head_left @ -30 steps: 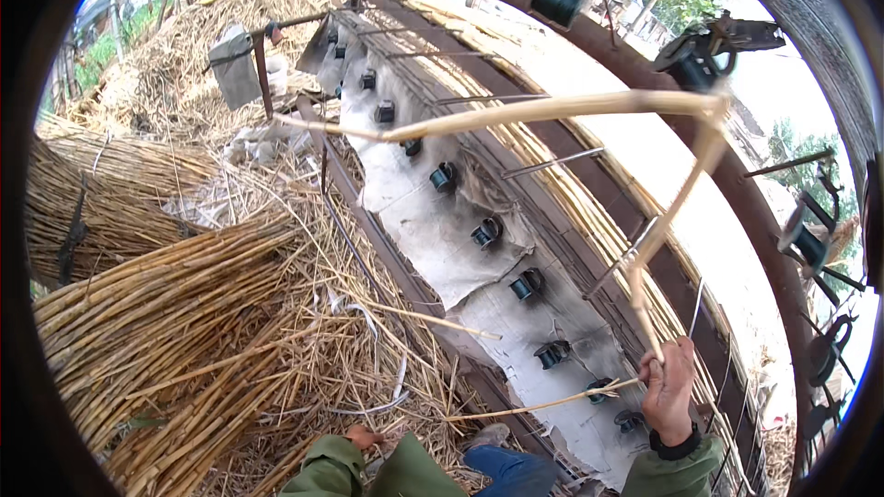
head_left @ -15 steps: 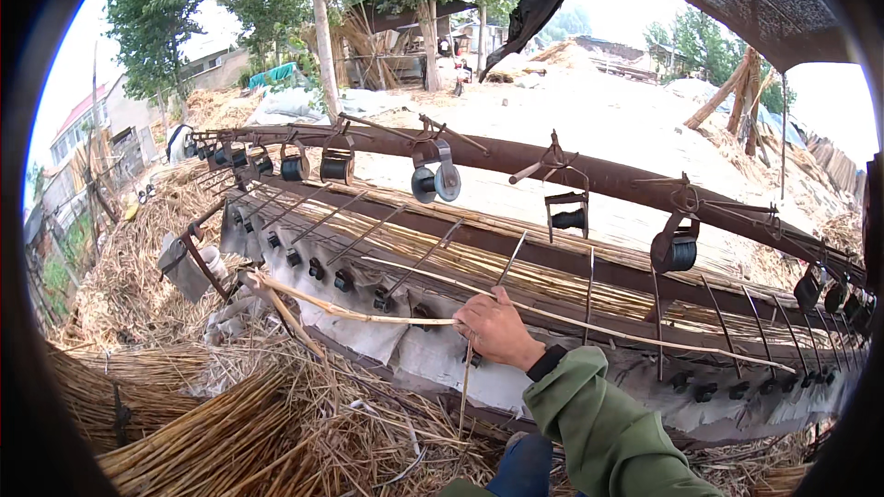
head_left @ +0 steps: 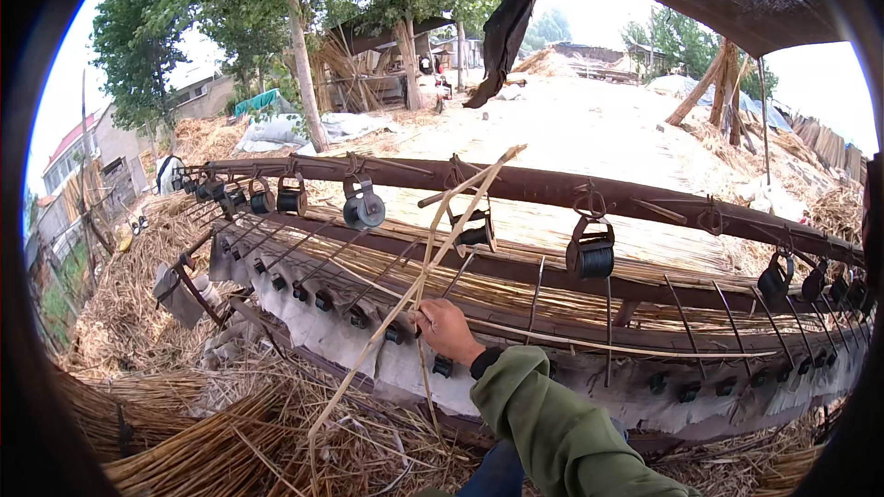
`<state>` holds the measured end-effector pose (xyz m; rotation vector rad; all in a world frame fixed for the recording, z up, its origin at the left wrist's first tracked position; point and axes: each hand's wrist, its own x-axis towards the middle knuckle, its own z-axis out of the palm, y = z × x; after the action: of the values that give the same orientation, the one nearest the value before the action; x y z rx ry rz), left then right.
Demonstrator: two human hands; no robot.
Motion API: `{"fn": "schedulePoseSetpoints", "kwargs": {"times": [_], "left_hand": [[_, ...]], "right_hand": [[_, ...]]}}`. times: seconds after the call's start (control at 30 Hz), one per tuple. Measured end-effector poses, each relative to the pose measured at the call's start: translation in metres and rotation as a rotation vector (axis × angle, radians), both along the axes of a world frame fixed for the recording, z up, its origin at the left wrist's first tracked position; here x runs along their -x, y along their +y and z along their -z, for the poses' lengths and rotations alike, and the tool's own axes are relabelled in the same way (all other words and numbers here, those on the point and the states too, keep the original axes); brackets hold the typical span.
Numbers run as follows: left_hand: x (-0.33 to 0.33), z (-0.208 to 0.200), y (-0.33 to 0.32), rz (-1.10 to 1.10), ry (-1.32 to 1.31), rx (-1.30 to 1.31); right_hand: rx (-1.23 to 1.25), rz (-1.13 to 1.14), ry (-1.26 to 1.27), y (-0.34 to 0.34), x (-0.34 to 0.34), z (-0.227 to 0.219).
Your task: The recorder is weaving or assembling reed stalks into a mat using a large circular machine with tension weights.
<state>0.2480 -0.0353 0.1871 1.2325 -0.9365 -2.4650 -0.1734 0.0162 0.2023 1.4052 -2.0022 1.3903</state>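
My right hand [head_left: 447,331], in a green sleeve with a dark cuff, is closed around pale reed stalks [head_left: 368,350] in front of the rack. One stalk slants from the lower left up past the beam, and a thinner one crosses it and hangs below my fingers. A long thin reed [head_left: 663,347] lies across the dark metal prongs [head_left: 536,299], reaching far to the right. Behind them, many reeds lie side by side along the long frame. My left hand is out of the picture.
A rusty curved beam [head_left: 516,186] carries hanging spools of dark cord [head_left: 589,253]. Grey cloth [head_left: 460,399] with black knobs drapes along the rack's near side. Bundled reeds [head_left: 212,433] and loose straw lie at lower left. A dark awning [head_left: 645,0] hangs overhead.
My right hand has shifted left and slightly up. The held stalk has swung from nearly level to steeply upright, its upper end now above the beam. The view has shifted too.
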Motion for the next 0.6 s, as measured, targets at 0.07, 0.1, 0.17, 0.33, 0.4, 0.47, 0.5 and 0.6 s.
{"fn": "schedulePoseSetpoints", "kwargs": {"times": [0.07, 0.1, 0.17, 0.33, 0.4, 0.47, 0.5, 0.6], "left_hand": [[0.016, -0.03, 0.009, -0.089, -0.057, 0.187], [0.02, -0.037, 0.013, -0.178, -0.12, 0.376], [0.019, -0.01, -0.007, -0.163, -0.109, 0.513], [0.022, 0.026, -0.039, -0.131, -0.163, 1.016], [0.032, 0.032, -0.038, -0.147, -0.204, 1.173], [0.051, 0.026, -0.025, -0.086, -0.422, 1.142], [0.049, 0.038, -0.029, -0.083, -0.432, 1.144], [0.051, 0.043, -0.031, 0.168, -0.398, 1.407]], "right_hand": [[0.165, 0.011, -0.015, -0.005, 0.002, 0.009], [0.162, 0.007, -0.016, -0.008, 0.005, 0.008], [0.144, 0.028, -0.145, -0.016, 0.012, 0.004], [0.288, -0.011, -0.22, -0.02, 0.021, 0.008], [0.3, -0.041, -0.134, -0.031, 0.009, 0.0], [0.224, -0.107, -0.132, -0.048, 0.003, -0.017], [0.163, -0.184, -0.13, -0.055, 0.0, -0.025], [0.228, -0.189, -0.203, -0.057, 0.006, -0.016]]}}
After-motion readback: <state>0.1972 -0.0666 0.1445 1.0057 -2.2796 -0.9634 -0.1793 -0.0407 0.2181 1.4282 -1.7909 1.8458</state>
